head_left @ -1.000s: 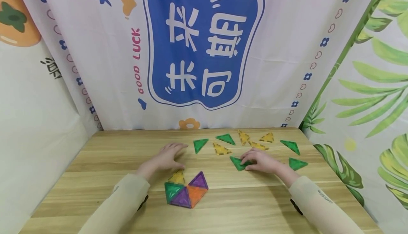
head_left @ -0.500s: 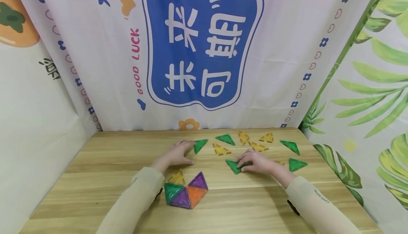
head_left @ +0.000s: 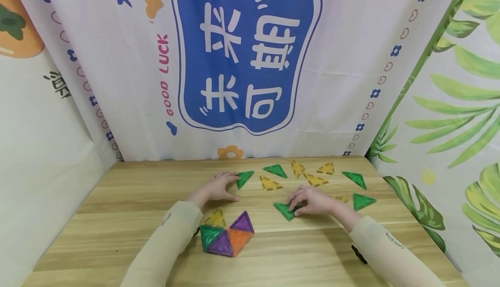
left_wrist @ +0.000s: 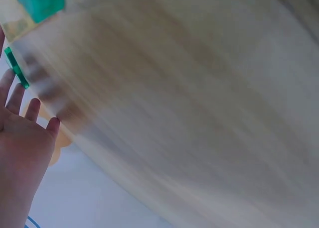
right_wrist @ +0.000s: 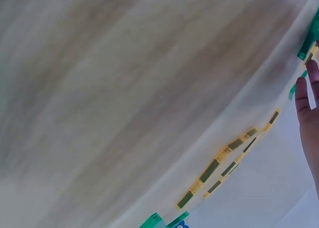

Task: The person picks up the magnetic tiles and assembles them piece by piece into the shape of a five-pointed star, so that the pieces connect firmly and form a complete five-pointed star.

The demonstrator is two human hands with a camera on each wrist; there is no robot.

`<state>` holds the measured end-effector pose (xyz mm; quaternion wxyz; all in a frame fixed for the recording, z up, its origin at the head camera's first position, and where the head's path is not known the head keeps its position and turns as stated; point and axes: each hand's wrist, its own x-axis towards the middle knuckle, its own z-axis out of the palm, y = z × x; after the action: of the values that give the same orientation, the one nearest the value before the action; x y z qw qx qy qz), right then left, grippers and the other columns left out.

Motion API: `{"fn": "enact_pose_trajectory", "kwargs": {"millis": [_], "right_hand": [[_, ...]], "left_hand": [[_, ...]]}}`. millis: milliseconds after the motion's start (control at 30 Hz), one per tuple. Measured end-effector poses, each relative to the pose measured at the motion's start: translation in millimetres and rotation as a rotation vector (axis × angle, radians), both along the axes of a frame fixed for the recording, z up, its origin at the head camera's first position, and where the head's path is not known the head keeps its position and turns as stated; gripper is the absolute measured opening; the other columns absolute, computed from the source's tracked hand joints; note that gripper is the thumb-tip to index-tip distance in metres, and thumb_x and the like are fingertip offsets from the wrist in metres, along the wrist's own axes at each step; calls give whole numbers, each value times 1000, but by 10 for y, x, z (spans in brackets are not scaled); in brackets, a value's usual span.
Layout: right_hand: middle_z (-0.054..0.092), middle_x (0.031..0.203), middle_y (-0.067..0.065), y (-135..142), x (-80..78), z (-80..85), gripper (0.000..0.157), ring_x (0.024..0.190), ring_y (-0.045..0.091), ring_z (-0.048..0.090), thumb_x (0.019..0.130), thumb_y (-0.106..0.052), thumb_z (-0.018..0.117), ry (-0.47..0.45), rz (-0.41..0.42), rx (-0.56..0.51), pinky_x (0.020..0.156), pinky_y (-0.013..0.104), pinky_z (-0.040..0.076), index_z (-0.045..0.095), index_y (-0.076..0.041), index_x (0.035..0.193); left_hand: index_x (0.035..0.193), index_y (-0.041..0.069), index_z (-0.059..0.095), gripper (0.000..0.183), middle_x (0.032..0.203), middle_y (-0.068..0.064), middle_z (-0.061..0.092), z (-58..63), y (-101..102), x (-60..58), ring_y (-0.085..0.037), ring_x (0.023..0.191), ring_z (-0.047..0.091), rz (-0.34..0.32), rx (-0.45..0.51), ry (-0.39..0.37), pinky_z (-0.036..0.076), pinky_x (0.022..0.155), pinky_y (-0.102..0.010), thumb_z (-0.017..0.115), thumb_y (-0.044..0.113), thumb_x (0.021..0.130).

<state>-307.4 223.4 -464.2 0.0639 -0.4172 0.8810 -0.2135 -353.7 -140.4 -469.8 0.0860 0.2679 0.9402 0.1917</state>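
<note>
Green triangular tile (head_left: 284, 211), thin, translucent, partly under right hand (head_left: 313, 201)

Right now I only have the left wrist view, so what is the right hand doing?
Observer: In the head view, the right hand is holding a green triangle.
Operator: Which tile colours am I missing?
Observer: An orange tile sits between two purple tiles.
Operator: Anything to the right of that hand?
Observer: Yes, a loose green tile lies to its right.
</note>
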Motion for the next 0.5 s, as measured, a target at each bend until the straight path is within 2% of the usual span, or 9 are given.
{"fn": "enact_pose_trajectory", "kwargs": {"millis": [100,300,500], "right_hand": [[65,115,-11,-29,-19,25,16,106,10,52,82,-26,73,-40,-15,-3,93,39,44,73,-29,98],[64,117,-3,-158,-135,84,23,110,19,56,84,-21,72,-91,-46,-100,96,43,45,71,-18,107],[63,118,-1,-306,-316,51,29,109,20,57,85,-19,71,-69,-119,-127,91,39,50,68,-14,113]], "left_hand": [[142,17,43,79,153,-8,29,-10,-17,2,-36,142,17,-3,7,-1,10,110,-64,72,51,76],[141,19,44,76,152,-7,31,-2,-35,22,-36,141,19,-11,19,7,11,109,-65,72,50,78],[142,19,44,75,153,-6,30,13,-30,38,-36,141,20,-18,21,-2,12,109,-65,72,49,78]]}}
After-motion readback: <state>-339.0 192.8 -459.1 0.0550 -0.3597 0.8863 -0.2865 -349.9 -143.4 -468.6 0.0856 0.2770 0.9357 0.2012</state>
